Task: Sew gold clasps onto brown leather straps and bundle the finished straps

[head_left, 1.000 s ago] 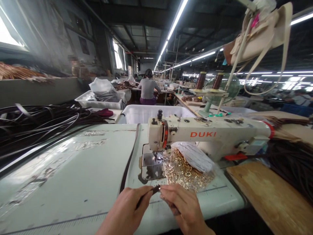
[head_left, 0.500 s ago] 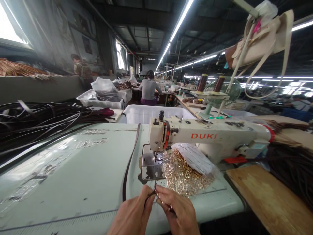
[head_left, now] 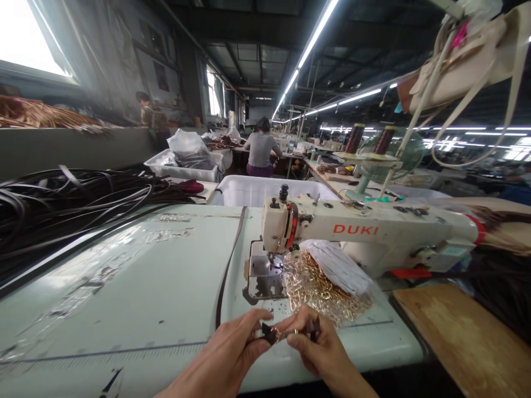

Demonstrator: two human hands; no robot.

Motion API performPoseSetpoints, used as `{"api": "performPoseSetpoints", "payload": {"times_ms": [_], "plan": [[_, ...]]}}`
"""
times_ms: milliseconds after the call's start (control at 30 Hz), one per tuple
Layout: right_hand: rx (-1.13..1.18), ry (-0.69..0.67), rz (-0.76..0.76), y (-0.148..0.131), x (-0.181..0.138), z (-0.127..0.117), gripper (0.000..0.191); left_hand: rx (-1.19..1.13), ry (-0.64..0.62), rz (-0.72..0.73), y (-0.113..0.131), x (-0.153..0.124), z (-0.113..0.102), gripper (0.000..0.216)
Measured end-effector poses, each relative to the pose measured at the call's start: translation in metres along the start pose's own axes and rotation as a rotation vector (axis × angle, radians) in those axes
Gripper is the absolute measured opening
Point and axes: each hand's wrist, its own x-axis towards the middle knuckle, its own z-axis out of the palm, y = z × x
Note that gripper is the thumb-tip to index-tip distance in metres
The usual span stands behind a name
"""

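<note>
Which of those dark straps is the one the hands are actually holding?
The single strap running down the table beside the sewing machine to the left hand; the others lie heaped at far left.

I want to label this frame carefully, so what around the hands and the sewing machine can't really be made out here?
- Head view: how the small metal piece sits on the dark strap; fingers of the left hand and right hand cover it.
- Needle area of the sewing machine: too small, shadowed by its head.
- Gold hardware pile: single pieces blur together, partly under a white bag.
- Both wrists: cut by the bottom edge.
</note>
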Motion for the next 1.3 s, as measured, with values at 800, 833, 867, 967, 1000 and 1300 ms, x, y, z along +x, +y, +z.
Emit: {"api": "performPoseSetpoints", "payload": {"times_ms": [800,833,867,967,1000,1300], "plan": [[-0.766,0.127,-0.281,-0.008,-0.003,0.019,0.013,0.052,0.034,-0.037,0.001,0.006,-0.002,0.026],[-0.772,0.144,-0.29,-0.008,-0.004,0.02,0.012,0.043,0.038,-0.022,0.001,0.005,-0.002,0.025],[-0.777,0.163,-0.298,-0.007,-0.004,0.022,0.012,0.041,0.055,-0.01,0.0,0.005,-0.002,0.023],[-0.777,0.2,-0.317,-0.008,-0.005,0.027,0.011,0.045,0.116,0.022,-0.001,0.003,-0.001,0.019],[-0.767,0.213,-0.318,-0.009,-0.004,0.028,0.012,0.041,0.123,0.033,-0.001,0.003,-0.001,0.02],[-0.5,0.263,-0.028,-0.001,0.004,0.03,0.023,0.1,0.001,0.07,0.002,0.025,-0.014,0.025]]}}
